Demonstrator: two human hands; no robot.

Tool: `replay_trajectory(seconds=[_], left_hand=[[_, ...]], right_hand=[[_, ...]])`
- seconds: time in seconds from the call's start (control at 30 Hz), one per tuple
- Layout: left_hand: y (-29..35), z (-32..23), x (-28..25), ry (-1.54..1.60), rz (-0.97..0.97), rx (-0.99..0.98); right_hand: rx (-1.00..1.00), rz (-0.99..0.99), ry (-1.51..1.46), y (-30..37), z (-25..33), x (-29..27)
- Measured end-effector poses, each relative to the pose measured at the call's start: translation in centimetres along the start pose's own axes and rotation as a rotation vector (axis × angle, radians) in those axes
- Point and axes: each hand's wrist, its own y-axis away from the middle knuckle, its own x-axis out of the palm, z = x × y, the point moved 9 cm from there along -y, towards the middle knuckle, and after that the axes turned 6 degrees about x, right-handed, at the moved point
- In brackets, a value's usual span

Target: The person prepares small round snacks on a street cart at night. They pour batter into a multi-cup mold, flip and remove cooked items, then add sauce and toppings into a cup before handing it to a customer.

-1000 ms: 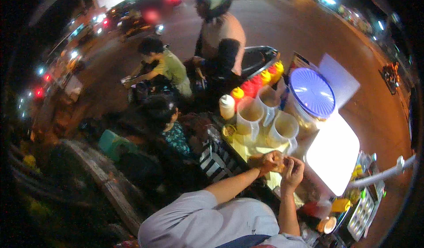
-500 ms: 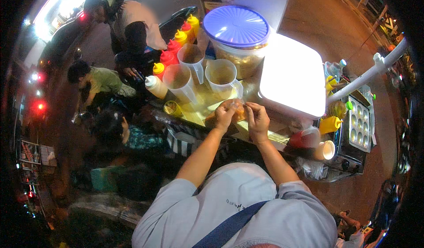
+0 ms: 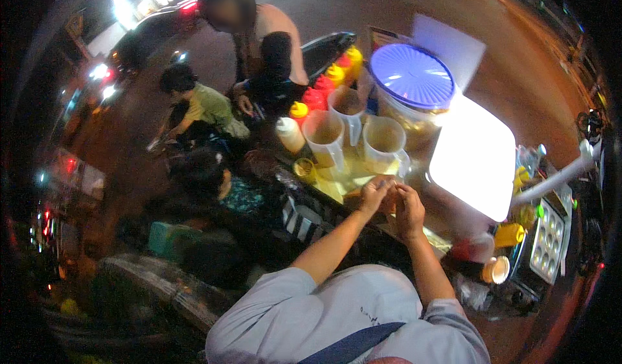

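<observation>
My left hand (image 3: 376,194) and my right hand (image 3: 409,212) meet over the front edge of a stall counter, fingertips pinched close together. Between them is a small orange-brown bundle (image 3: 389,203), mostly covered by the fingers; its kind I cannot make out. Just beyond stand three translucent measuring jugs, the nearest jug (image 3: 384,145) right behind my hands. Left of my fingers sits a small yellow tub (image 3: 304,169) with something brown in it. Farther back is a large clear tub with a blue fluted lid (image 3: 413,76).
Red and yellow squeeze bottles (image 3: 317,98) line the counter's left side, with a white bottle (image 3: 289,135) nearest. At right are a glaring white box (image 3: 476,157), a slanted pole (image 3: 551,186), a yellow bottle (image 3: 509,235) and a round-moulded pan (image 3: 548,243). Several people are at left, one helmeted (image 3: 227,4).
My view has turned left, so the counter and hands appear farther right and lower. My hands stay together at the bundle, which shows less between the fingers now.
</observation>
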Motion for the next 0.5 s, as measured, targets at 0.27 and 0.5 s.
replay_trajectory(seconds=[0.27,0.5], left_hand=[[-0.2,-0.1,0.1,0.048,-0.023,-0.043],[-0.2,-1.1,0.6,0.072,-0.009,0.005]], right_hand=[[-0.117,0.052,0.156,0.4,0.4,0.3],[-0.331,-0.035,0.38,0.5,1.7,0.2]])
